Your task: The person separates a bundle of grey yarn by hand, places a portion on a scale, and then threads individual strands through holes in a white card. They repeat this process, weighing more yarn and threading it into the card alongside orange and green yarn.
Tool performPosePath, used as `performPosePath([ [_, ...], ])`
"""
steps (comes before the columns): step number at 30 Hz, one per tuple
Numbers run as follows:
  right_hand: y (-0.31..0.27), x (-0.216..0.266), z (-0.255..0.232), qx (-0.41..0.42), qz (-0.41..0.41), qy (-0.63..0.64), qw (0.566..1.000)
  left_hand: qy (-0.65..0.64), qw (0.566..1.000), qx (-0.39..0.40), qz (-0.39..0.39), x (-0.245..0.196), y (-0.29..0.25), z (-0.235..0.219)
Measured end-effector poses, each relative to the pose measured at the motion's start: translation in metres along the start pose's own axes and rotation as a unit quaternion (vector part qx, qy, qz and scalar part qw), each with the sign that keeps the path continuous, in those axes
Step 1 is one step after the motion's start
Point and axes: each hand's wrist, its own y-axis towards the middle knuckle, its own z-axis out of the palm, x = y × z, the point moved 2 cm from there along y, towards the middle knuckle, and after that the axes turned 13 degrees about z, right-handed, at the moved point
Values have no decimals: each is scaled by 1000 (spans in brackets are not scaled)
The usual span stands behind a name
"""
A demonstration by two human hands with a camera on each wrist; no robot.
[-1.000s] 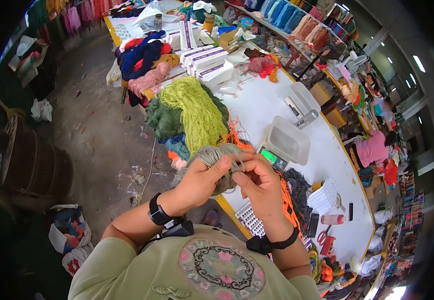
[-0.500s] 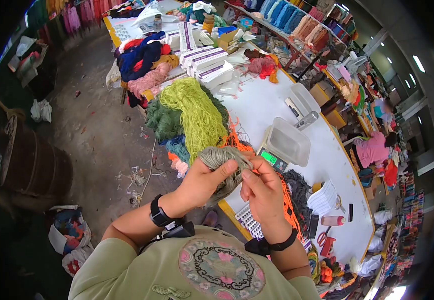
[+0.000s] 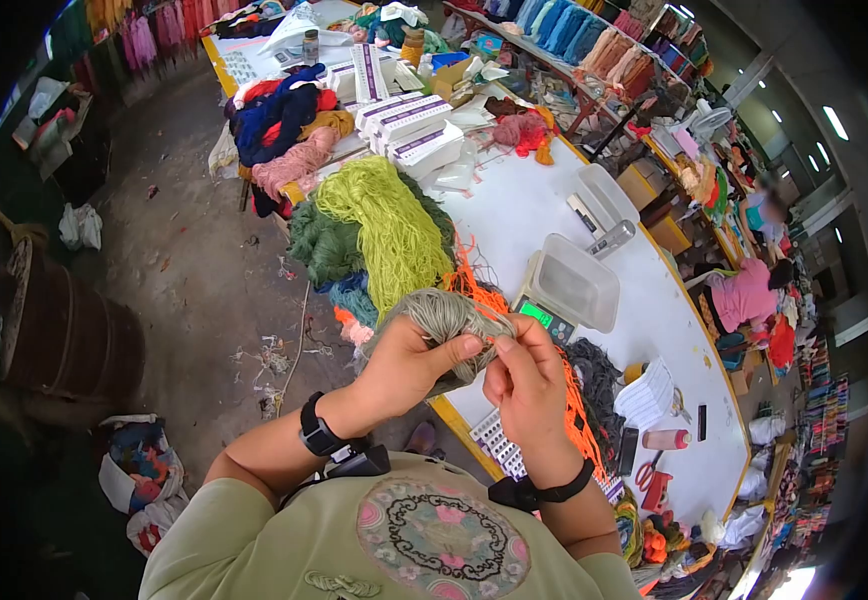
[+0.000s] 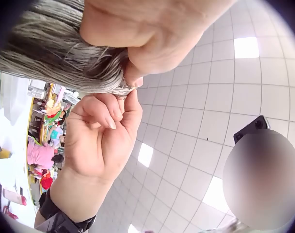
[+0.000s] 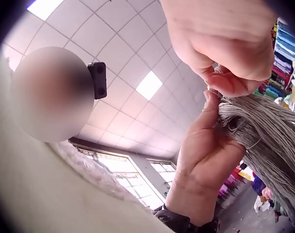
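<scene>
A bundle of grey-green yarn [image 3: 438,318] is held up in front of the chest, over the table's near edge. My left hand [image 3: 401,366] grips it from the near side, thumb laid along the strands. With thumb and forefinger, my right hand [image 3: 531,382] pinches strands at the bundle's right end, close to the left thumb tip. In the left wrist view the grey strands [image 4: 45,48] run into the left hand, with the right hand [image 4: 101,136] just below. The right wrist view shows the left palm [image 5: 200,155] around the yarn [image 5: 268,131].
Lime yarn [image 3: 379,225] and dark green yarn [image 3: 324,240] lie at the table's left edge. Beyond the hands are a scale [image 3: 544,316] and a clear plastic tray [image 3: 579,285]. White boxes [image 3: 409,125] stand farther back; red scissors [image 3: 646,472] lie to the right.
The yarn bundle has turned slightly in my left hand, and its top has spread wider. My left thumb has shifted a little right, while my right fingers have stayed pinched near it.
</scene>
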Motion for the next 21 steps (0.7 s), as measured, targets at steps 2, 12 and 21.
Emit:
performPosePath([
  [2, 2, 1, -6, 13, 21, 30, 999, 10, 1000, -3, 1, -1, 1, 1],
  [12, 4, -4, -15, 80, 87, -112, 987, -30, 999, -18, -17, 4, -2, -2],
  [21, 1, -6, -20, 78, 64, -37, 994, -23, 1000, 3, 18, 5, 0, 6],
])
